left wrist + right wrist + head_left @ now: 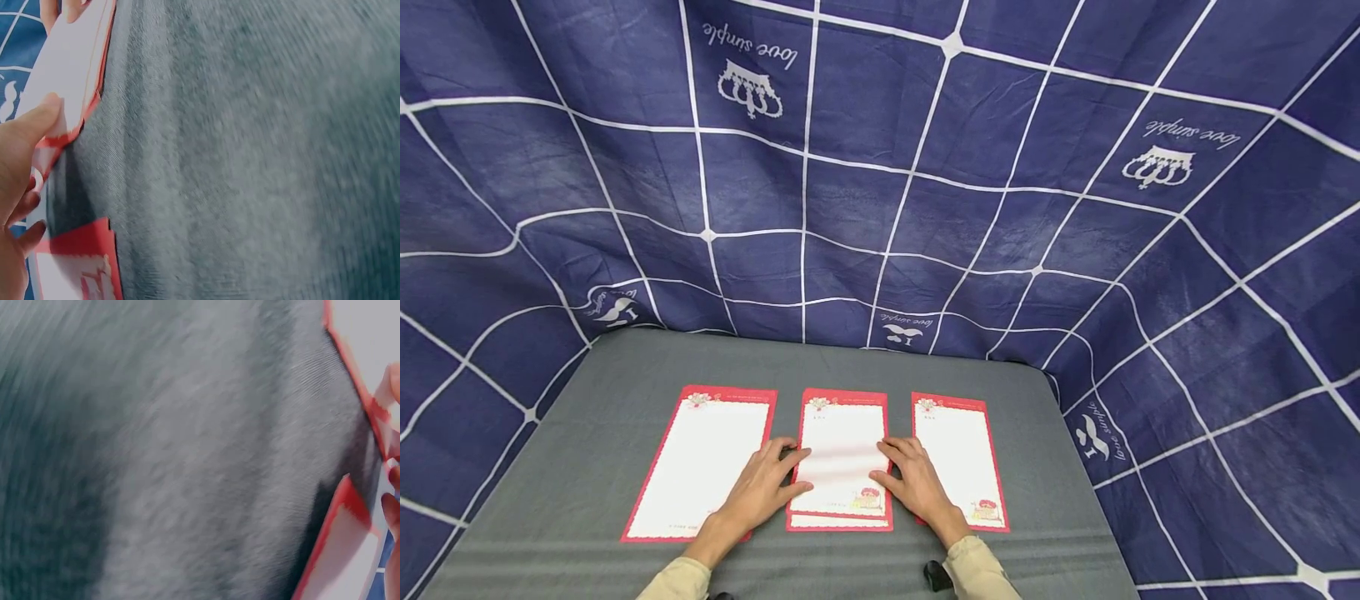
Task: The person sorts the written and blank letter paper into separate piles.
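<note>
A white sheet of paper (842, 429) with a red border lies at the middle of the table, over a matching lower sheet (835, 522) whose near edge shows below it. My left hand (756, 487) holds its left edge, the thumb (44, 115) on top and the other fingers at the side. On the opposite edge, my right hand (917, 482) grips the sheet in the same way; the right wrist view shows only part of that hand. Both sheets carry printed red edging, and the upper one has a small drawing near its lower right corner.
Another red-bordered sheet (707, 450) lies to the left, partly behind my left forearm. A similar sheet (957, 450) lies to the right, its lower left part behind my right hand. Grey cloth covers the table (1045, 467); blue checked fabric (880, 200) surrounds its back and sides.
</note>
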Motion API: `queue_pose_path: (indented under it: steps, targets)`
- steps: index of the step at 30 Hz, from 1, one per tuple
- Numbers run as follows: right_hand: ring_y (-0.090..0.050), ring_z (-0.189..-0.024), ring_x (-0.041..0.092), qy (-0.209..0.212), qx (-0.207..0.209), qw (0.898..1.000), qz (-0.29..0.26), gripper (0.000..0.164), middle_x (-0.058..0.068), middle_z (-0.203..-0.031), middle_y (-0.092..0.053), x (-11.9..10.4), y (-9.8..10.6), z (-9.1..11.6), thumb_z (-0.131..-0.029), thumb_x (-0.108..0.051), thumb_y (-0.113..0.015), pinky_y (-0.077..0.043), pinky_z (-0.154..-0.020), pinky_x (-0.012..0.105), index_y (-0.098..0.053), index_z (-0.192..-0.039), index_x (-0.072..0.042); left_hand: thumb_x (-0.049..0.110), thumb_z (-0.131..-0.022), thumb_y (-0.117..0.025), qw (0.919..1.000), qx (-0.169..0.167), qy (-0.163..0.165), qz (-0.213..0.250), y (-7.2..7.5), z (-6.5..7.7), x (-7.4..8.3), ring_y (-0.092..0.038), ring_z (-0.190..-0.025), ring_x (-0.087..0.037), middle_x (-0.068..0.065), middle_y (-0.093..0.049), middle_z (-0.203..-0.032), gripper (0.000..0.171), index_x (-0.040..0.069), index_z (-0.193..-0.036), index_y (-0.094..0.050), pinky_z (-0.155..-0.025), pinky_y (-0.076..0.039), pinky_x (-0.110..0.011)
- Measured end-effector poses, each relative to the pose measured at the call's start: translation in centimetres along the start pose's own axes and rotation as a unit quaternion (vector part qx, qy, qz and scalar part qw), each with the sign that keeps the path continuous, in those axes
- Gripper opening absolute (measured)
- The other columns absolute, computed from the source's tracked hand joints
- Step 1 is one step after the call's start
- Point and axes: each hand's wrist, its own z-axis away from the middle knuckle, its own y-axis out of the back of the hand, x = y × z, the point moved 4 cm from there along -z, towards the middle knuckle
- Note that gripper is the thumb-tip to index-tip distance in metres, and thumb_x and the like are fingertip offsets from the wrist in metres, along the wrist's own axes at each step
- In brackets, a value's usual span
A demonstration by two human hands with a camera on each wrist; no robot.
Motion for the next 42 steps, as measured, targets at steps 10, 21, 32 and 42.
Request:
queue_pose_path:
  steps: [10, 21, 32, 42]
  targets:
    - [-0.061, -0.103, 0.024, -0.095, 0.004, 0.979, -0.181, 0.054, 0.013, -0.133, -0.059, 0.2, -0.1, -0.2, -0.087, -0.026, -0.078, -0.052, -0.085, 0.036, -0.061, -0.133, -0.003, 0.03, -0.078, -0.086, 0.984, -0.038, 0.133, 0.113, 0.1, -0.2, 0.4, -0.052, -0.095, -0.012, 0.004, -0.055, -0.113, 0.064, 0.005, -0.132, -0.062, -0.079, -0.049, -0.035]
    - [-0.061, -0.103, 0.037, -0.245, 0.06, 0.904, -0.344, 0.033, 0.027, -0.12, -0.061, -1.8, 1.8, -0.8, -0.096, 0.001, -0.061, -0.052, -0.08, 0.024, -0.06, -0.128, 0.009, 0.024, -0.085, -0.081, 0.9136, -0.021, 0.229, 0.335, -0.7, 0.1, 0.1, -0.057, -0.107, -0.024, -0.012, -0.054, -0.122, 0.065, 0.0, -0.138, -0.054, -0.088, -0.052, -0.032]
    - [-0.057, -0.11, 0.042, -0.287, 0.083, 0.879, -0.371, 0.036, 0.029, -0.119, -0.056, -2.2, 2.3, -1.0, -0.096, 0.005, -0.057, -0.049, -0.081, 0.02, -0.056, -0.131, 0.01, 0.002, -0.096, -0.063, 0.8606, 0.083, 0.297, 0.405, -0.5, -0.2, -0.1, -0.066, -0.1, -0.021, -0.02, -0.065, -0.116, 0.035, -0.004, -0.13, -0.059, -0.079, -0.053, -0.022]
    - [-0.057, -0.117, 0.04, -0.341, 0.1, 0.833, -0.425, 0.038, 0.029, -0.125, -0.058, 0.8, -0.5, -0.5, -0.096, 0.007, -0.056, -0.051, -0.086, 0.023, -0.051, -0.133, 0.015, 0.0, -0.095, -0.064, 0.8107, 0.104, 0.342, 0.463, -0.6, -0.4, -0.1, -0.068, -0.092, -0.014, -0.027, -0.066, -0.111, 0.036, -0.013, -0.127, -0.057, -0.076, -0.057, -0.026]
